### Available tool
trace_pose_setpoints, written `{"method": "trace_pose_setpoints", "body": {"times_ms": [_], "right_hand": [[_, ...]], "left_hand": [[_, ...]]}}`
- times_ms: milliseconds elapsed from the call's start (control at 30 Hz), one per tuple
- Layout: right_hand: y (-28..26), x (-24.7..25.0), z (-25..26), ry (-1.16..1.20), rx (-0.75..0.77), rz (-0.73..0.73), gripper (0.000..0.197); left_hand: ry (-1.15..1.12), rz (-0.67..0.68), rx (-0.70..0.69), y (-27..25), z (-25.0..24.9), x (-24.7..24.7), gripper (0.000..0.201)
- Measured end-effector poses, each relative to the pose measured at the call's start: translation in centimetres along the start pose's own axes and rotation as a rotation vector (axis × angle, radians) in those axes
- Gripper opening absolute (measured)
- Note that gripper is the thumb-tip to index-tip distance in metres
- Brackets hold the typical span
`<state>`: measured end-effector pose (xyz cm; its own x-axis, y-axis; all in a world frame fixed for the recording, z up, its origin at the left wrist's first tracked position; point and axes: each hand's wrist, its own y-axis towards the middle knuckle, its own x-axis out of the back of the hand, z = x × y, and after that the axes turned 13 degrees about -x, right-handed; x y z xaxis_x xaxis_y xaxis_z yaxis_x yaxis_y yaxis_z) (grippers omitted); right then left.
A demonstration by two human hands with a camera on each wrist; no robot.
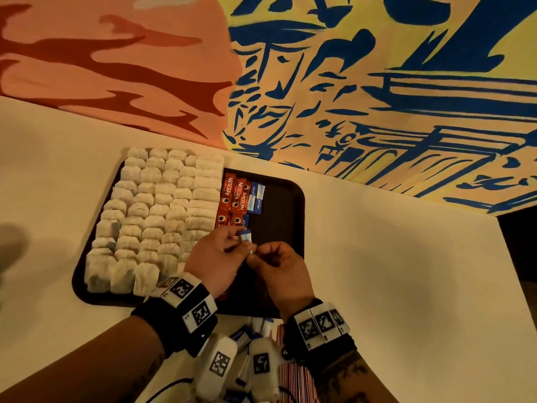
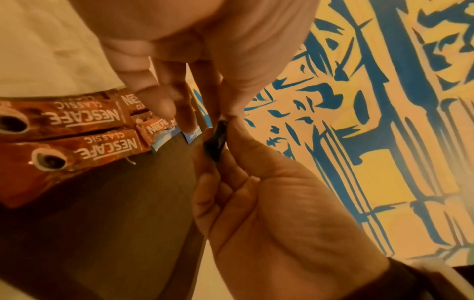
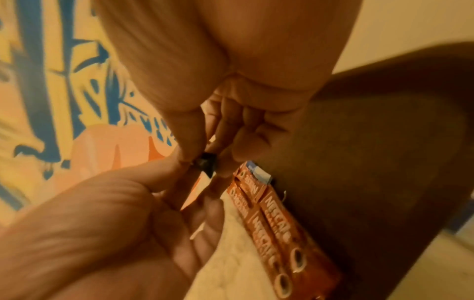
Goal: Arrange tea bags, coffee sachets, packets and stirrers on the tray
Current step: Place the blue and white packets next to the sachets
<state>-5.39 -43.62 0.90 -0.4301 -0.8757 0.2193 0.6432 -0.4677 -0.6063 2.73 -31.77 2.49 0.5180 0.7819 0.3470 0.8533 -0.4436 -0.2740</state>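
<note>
A black tray (image 1: pixel 293 216) lies on the white table. Rows of tea bags (image 1: pixel 157 216) fill its left half. Red coffee sachets (image 1: pixel 234 196) and blue packets (image 1: pixel 257 199) lie beside them. Over the tray's middle, my left hand (image 1: pixel 238 239) holds a small blue-and-white packet (image 1: pixel 245 235) in curled fingers. My right hand (image 1: pixel 255 254) meets it and pinches the packet's near end. In the wrist views the pinched packet (image 2: pixel 215 142) (image 3: pixel 205 164) looks dark between the two hands' fingertips, above the coffee sachets (image 2: pixel 102 142) (image 3: pixel 271 223).
Loose blue packets (image 1: pixel 242 335) and a bundle of striped stirrers (image 1: pixel 293 376) lie on the table near me, partly hidden by my wrists. The tray's right part (image 1: pixel 276 228) is bare and dark. A painted wall (image 1: pixel 377 82) rises right behind the table.
</note>
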Motion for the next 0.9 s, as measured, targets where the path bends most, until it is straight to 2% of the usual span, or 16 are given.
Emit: {"method": "trace_pose_setpoints", "body": {"times_ms": [100, 200, 300, 367, 567, 900], "right_hand": [[0.7, -0.2, 0.2, 0.075, -0.033, -0.02, 0.015], [3.0, -0.1, 0.3, -0.07, -0.054, -0.163, 0.014], [5.6, -0.4, 0.1, -0.214, -0.149, -0.24, 0.013], [6.6, -1.0, 0.2, -0.273, -0.191, -0.257, 0.014], [7.4, -1.8, 1.5, -0.405, -0.192, -0.275, 0.013], [8.1, -1.9, 2.4, -0.469, -0.193, -0.288, 0.021]], "left_hand": [[0.011, -0.03, 0.002, -0.1, -0.2, 0.2, 0.038], [-0.018, -0.089, 0.03, 0.0, 0.0, 0.7, 0.035], [-0.013, -0.114, 0.043, -0.3, 0.5, 1.3, 0.022], [-0.035, -0.113, 0.052, -0.6, 0.7, 1.8, 0.02], [-0.056, -0.115, 0.069, -0.8, 1.5, 2.6, 0.016], [-0.082, -0.072, 0.064, -0.9, 1.9, 3.0, 0.015]]}}
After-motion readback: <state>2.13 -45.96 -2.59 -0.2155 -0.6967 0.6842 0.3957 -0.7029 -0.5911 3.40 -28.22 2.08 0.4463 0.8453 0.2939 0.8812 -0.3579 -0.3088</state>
